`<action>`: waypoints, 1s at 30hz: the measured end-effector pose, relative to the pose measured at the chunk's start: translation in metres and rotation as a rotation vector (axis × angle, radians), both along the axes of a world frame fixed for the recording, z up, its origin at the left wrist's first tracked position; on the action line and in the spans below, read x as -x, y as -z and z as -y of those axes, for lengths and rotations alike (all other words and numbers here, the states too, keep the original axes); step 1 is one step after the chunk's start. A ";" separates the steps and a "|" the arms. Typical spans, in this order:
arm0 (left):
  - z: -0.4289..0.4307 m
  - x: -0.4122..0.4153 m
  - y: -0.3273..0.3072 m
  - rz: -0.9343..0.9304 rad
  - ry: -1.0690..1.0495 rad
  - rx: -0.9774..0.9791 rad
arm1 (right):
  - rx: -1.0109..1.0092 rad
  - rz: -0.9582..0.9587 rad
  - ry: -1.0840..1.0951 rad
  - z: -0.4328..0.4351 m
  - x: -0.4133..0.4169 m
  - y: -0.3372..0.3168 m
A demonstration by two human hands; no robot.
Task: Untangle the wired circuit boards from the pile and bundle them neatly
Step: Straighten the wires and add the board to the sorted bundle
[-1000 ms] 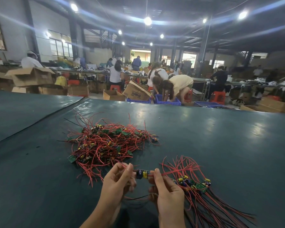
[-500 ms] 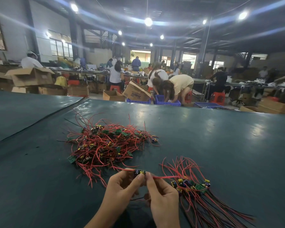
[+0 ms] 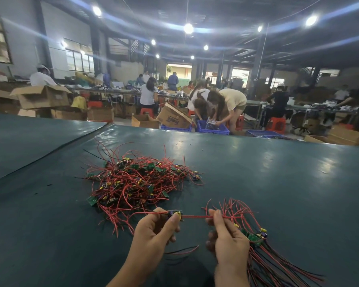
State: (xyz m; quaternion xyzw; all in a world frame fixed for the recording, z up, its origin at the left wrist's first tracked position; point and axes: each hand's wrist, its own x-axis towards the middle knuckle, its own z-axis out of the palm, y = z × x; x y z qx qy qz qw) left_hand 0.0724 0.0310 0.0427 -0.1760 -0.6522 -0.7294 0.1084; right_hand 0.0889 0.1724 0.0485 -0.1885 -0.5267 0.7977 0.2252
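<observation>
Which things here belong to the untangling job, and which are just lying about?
Job: small green circuit board gripped by the left hand; its red wire pinched by the right hand; tangled pile of red-wired green boards; neat bundle of boards.
Lying about: brown cardboard boxes; blue plastic crates; red plastic stools.

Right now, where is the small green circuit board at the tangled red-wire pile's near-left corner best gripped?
Probably pinch the small green circuit board by its exposed outer edges, coming from the near left: it juts out of the tangled red-wire pile, with wires crowding its far side.
</observation>
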 end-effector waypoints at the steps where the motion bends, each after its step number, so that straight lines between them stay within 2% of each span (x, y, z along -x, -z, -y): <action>1: 0.002 0.001 -0.001 -0.004 -0.011 0.001 | 0.055 0.012 0.017 -0.005 0.002 0.000; 7: 0.005 0.005 0.001 0.015 -0.021 -0.013 | 0.209 0.010 0.031 -0.010 0.004 0.002; 12: 0.004 0.008 0.004 0.129 -0.076 -0.098 | 0.103 -0.005 -0.002 0.007 0.003 0.010; 17: 0.000 0.004 0.007 0.136 0.011 -0.005 | -0.166 0.014 -0.136 0.031 -0.006 0.015; 20: -0.001 0.001 0.007 0.111 0.053 0.039 | -0.238 -0.009 -0.151 0.037 -0.009 0.016; 25: -0.002 -0.001 0.008 0.074 0.046 0.068 | -0.235 0.006 -0.083 0.034 -0.008 0.014; 30: -0.001 0.000 0.004 0.040 0.027 0.093 | -0.121 0.002 0.021 0.018 0.001 0.011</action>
